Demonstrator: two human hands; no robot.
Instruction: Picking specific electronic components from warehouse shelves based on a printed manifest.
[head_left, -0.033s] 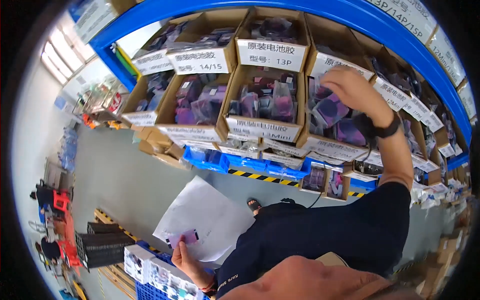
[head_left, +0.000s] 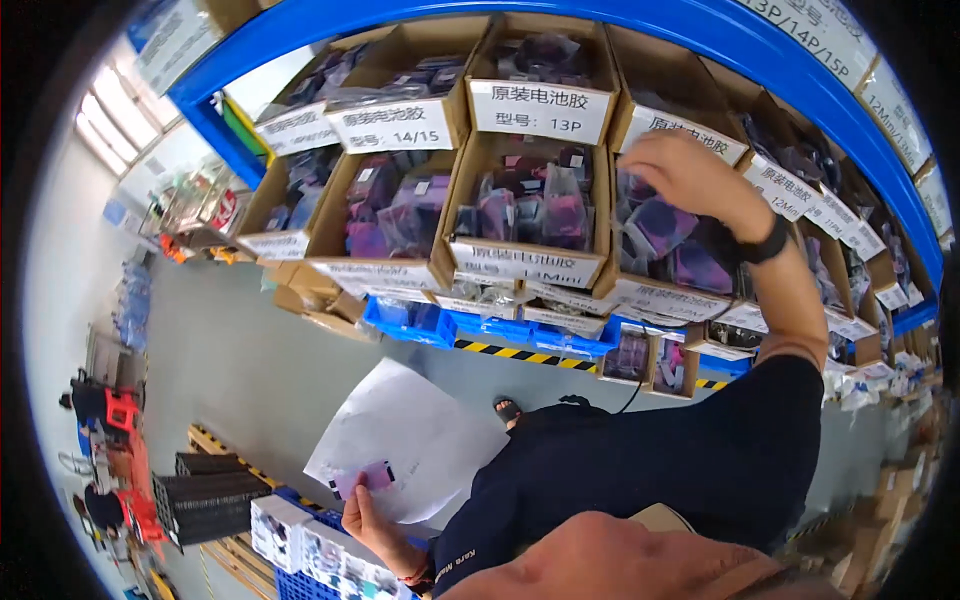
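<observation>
In my left hand (head_left: 372,520), low and left of centre, a large white paper sheet (head_left: 410,425) is held together with a small pink-purple film piece (head_left: 362,480) with black ends. The thumb presses the film flat on the sheet. My right hand (head_left: 690,178) reaches over a cardboard bin (head_left: 668,298) on the rack, fingers bent downward and drawn together. Below it lie clear bags of purple and dark flat pieces (head_left: 660,228). Its fingertips are partly hidden, so I cannot make out what is between them.
More labelled cardboard bins (head_left: 528,262) with bagged pieces fill the blue rack (head_left: 400,40) on both sides. Blue plastic bins (head_left: 408,322) sit lower down. At lower left, white boxes (head_left: 280,525) stand in a blue crate beside stacked black trays (head_left: 205,500). People work at the far left.
My right hand has shifted slightly left and down over the bin, its fingers more curled. My left hand, the sheet and the film piece stay nearly in place.
</observation>
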